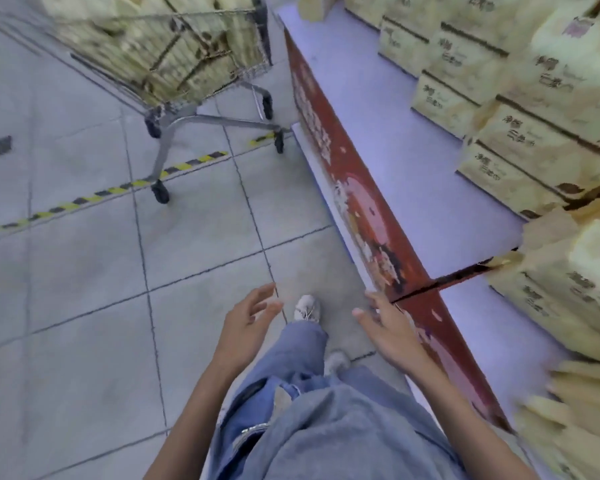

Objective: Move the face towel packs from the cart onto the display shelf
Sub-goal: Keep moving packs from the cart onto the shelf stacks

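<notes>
Basically, with left hand (248, 318) and right hand (383, 327) both empty and spread open, the cart (187, 121) by the display shelf (413, 161) should probably be closed in on first, then one of the face towel packs (146, 46) piled in it gripped squarely from both sides.

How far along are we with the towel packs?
Done: stacked packs line the display shelf. In hand: nothing; the left hand and right hand are open and empty above the floor. Left: the cart ahead holds a full load of towel packs.
</notes>
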Demonstrator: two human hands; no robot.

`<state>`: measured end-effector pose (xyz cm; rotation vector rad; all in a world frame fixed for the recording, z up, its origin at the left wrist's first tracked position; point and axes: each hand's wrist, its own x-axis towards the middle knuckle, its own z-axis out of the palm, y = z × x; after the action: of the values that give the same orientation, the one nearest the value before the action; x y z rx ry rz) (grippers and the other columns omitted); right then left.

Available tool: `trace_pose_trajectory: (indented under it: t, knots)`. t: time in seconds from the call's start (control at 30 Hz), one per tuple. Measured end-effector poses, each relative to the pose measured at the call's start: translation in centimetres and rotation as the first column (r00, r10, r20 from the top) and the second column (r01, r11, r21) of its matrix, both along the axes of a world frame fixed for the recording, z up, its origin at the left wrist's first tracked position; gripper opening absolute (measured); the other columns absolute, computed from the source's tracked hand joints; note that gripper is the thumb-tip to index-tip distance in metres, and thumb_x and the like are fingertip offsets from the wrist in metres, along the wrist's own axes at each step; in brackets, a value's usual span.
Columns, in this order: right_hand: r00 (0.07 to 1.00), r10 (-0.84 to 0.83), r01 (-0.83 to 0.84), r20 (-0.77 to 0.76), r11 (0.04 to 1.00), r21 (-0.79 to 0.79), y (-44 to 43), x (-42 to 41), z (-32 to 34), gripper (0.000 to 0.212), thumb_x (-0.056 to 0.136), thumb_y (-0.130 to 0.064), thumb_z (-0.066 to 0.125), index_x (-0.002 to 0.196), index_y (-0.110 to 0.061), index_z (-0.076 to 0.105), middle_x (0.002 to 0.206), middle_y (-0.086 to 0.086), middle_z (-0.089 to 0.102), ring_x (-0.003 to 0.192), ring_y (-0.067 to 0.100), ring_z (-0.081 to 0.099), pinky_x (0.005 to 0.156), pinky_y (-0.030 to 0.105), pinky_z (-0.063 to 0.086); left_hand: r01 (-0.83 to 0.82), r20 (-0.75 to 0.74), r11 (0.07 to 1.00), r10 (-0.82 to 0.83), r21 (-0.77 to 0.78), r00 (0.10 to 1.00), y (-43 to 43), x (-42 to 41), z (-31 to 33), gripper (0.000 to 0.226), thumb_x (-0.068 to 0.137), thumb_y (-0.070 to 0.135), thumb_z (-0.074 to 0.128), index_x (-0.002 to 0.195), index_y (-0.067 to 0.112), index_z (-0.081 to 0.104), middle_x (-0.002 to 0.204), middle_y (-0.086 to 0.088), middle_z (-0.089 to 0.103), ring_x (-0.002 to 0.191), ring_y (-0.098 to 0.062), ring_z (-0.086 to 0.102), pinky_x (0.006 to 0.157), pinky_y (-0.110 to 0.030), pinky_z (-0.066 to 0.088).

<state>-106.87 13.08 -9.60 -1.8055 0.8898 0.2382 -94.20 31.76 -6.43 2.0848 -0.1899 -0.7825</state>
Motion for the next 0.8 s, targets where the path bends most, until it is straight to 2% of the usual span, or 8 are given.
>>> trace_pose_trajectory:
  t: [0.1, 0.27, 0.4, 0.6, 0.73, 0.8]
  knots:
    - [0.984, 0.178, -0.178, 0.008, 0.984, -0.024, 1.1, 4.6, 0.1, 0.048, 0.094, -0.030, 0.053, 0.138, -0.014, 0.041, 0.135, 0.008, 0.050, 0.120, 0.022, 0.051, 0.101, 0.033, 0.038, -0.173, 0.010, 0.985, 0.173, 0.019, 0.985, 3.5, 0.3, -0.7, 0.030, 0.095, 0.023, 0.055, 0.125, 0.019, 0.057, 0.122, 0.010, 0.058, 0.109, -0.008, 0.055, 0.074, 0.001, 0.035]
    - [0.921, 0.388, -0.386, 0.038, 0.921, -0.052, 3.1, 12.7, 0.4, 0.047, 0.095, -0.029, 0.051, 0.138, -0.017, 0.040, 0.135, 0.006, 0.050, 0.118, 0.019, 0.051, 0.099, 0.033, 0.040, -0.382, -0.001, 0.924, 0.382, 0.013, 0.924, 7.2, 2.3, -2.0, 0.029, 0.094, 0.021, 0.056, 0.123, 0.019, 0.057, 0.119, 0.009, 0.058, 0.099, 0.001, 0.055, 0.070, 0.005, 0.035]
    - [0.886, 0.461, -0.459, 0.045, 0.887, -0.039, 4.4, 19.7, 0.6, 0.048, 0.094, -0.031, 0.052, 0.139, -0.017, 0.040, 0.136, 0.006, 0.049, 0.119, 0.020, 0.050, 0.100, 0.034, 0.040, -0.473, -0.010, 0.881, 0.473, 0.012, 0.881, 8.9, 6.5, -2.7, 0.030, 0.094, 0.021, 0.057, 0.124, 0.018, 0.057, 0.118, 0.008, 0.059, 0.098, 0.002, 0.055, 0.069, 0.004, 0.037]
    - [0.890, 0.454, -0.452, 0.048, 0.891, -0.044, 5.2, 29.1, 1.1, 0.048, 0.095, -0.032, 0.050, 0.139, -0.016, 0.038, 0.136, 0.006, 0.049, 0.117, 0.022, 0.052, 0.095, 0.030, 0.039, -0.458, -0.010, 0.889, 0.458, 0.007, 0.889, 10.3, 16.1, -2.6, 0.031, 0.094, 0.025, 0.056, 0.125, 0.021, 0.057, 0.123, 0.008, 0.059, 0.105, -0.004, 0.055, 0.072, 0.002, 0.036]
    - [0.921, 0.386, -0.386, 0.056, 0.923, -0.010, 4.5, 33.4, 1.6, 0.047, 0.094, -0.028, 0.054, 0.138, -0.016, 0.039, 0.131, 0.006, 0.052, 0.114, 0.023, 0.053, 0.096, 0.034, 0.041, -0.391, -0.017, 0.920, 0.391, -0.022, 0.920, 8.8, 23.7, -2.0, 0.034, 0.094, 0.027, 0.055, 0.128, 0.021, 0.055, 0.127, 0.008, 0.057, 0.112, -0.007, 0.054, 0.083, -0.012, 0.036]
    - [0.933, 0.356, -0.357, 0.060, 0.934, -0.001, 3.6, 35.1, 1.6, 0.046, 0.094, -0.026, 0.054, 0.137, -0.018, 0.040, 0.128, 0.004, 0.053, 0.113, 0.022, 0.053, 0.095, 0.032, 0.041, -0.346, 0.003, 0.938, 0.347, -0.032, 0.938, 7.4, 27.3, -1.7, 0.036, 0.094, 0.030, 0.055, 0.129, 0.021, 0.054, 0.128, 0.008, 0.057, 0.113, -0.007, 0.054, 0.083, -0.013, 0.037]
